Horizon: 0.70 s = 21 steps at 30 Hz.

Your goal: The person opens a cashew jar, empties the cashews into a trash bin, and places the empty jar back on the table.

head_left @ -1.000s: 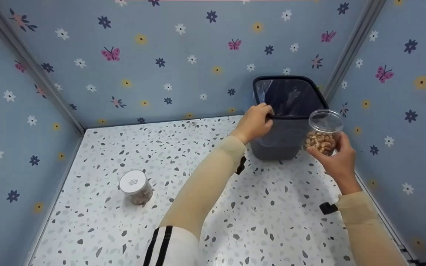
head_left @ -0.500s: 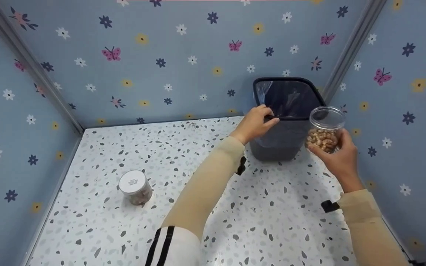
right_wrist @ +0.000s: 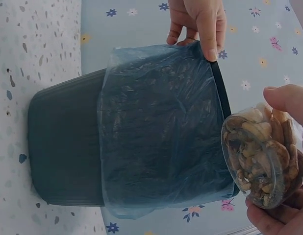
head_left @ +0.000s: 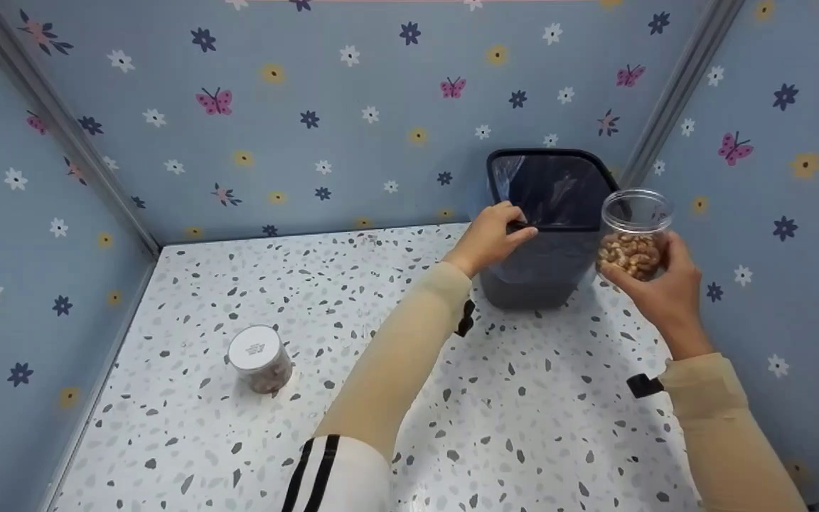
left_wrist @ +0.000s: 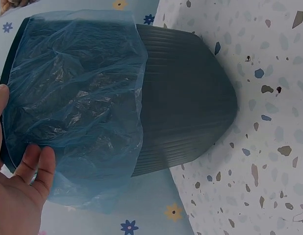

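In the head view, my left hand [head_left: 489, 235] grips the near left part of the rim of a dark bin [head_left: 523, 291]. A thin bluish plastic bag [left_wrist: 78, 98] lines the bin and hangs down over its outside. My right hand [head_left: 665, 295] holds a clear plastic jar [head_left: 633, 245] beside the bin's right rim, upright in the head view. Nuts [right_wrist: 269, 147] fill roughly its lower half, and the upper part is see-through. In the right wrist view, the thumb and fingers lie on opposite sides of the jar.
A second small jar [head_left: 261, 363] with a white lid stands on the speckled table [head_left: 381, 284] at the left. Blue flowered panels [head_left: 352, 142] enclose the back and both sides. The bin stands close to the back right corner.
My right hand and the jar have shifted up and to the right in the head view. My left thumb has straightened along the rim, while that hand stays in place.
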Each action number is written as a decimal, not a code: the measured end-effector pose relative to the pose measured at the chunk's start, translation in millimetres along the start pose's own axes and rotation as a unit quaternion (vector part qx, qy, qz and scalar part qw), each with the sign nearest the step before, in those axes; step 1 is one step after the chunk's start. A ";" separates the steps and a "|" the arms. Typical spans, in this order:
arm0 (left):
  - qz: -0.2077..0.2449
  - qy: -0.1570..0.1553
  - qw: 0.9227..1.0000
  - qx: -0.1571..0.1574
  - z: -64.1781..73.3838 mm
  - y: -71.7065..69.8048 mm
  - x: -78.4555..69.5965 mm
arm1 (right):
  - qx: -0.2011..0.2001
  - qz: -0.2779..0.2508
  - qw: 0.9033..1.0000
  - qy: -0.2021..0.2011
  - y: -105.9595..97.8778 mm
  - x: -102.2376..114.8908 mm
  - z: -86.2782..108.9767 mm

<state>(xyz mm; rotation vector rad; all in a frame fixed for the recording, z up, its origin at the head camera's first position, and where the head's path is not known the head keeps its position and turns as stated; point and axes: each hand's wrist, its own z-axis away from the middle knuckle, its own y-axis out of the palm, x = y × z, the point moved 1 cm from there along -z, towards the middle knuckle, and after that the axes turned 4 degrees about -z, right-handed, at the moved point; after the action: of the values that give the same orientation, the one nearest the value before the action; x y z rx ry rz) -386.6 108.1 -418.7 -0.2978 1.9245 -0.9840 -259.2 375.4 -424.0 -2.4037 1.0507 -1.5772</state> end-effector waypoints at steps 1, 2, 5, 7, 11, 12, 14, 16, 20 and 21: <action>0.000 -0.001 1.000 -0.001 0.1 0.1 0.3 | 0.001 0.001 1.000 -0.003 -0.2 1.2 -1.4; 0.001 -0.001 1.000 -0.002 0.1 0.2 0.7 | 0.002 0.003 1.000 -0.006 -0.4 2.5 -2.6; -0.003 0.002 1.000 -0.006 0.5 0.6 0.9 | 0.007 0.005 1.000 -0.006 -0.8 5.9 -6.1; -0.008 0.005 1.000 -0.008 0.5 1.1 1.0 | 0.011 0.005 1.000 -0.002 -0.9 8.4 -8.5; -0.011 0.004 1.000 -0.003 0.6 1.4 -0.2 | 0.017 0.008 1.000 0.010 -1.2 12.7 -14.3; -0.010 0.003 1.000 -0.001 0.6 1.3 -0.5 | 0.018 0.009 1.000 0.012 -1.1 13.5 -16.0; -0.008 -0.001 1.000 0.003 0.8 0.7 -1.4 | 0.021 0.011 1.000 0.014 -0.7 15.0 -19.7; -0.007 -0.003 1.000 0.006 0.8 -0.2 -2.2 | 0.022 0.014 1.000 0.015 -0.3 16.8 -23.5; -0.008 -0.003 1.000 0.008 0.9 -1.4 -2.8 | 0.025 0.018 0.999 0.020 -0.6 19.5 -30.0; -0.009 -0.003 1.000 0.009 0.8 -1.6 -2.8 | 0.026 0.018 0.999 0.021 -0.9 19.7 -31.3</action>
<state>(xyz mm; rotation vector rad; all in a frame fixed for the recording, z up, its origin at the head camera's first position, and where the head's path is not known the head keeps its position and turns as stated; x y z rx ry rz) -384.7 108.3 -416.0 -0.3072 1.9101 -1.0101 -280.3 373.8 -393.6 -2.3147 1.0410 -1.6294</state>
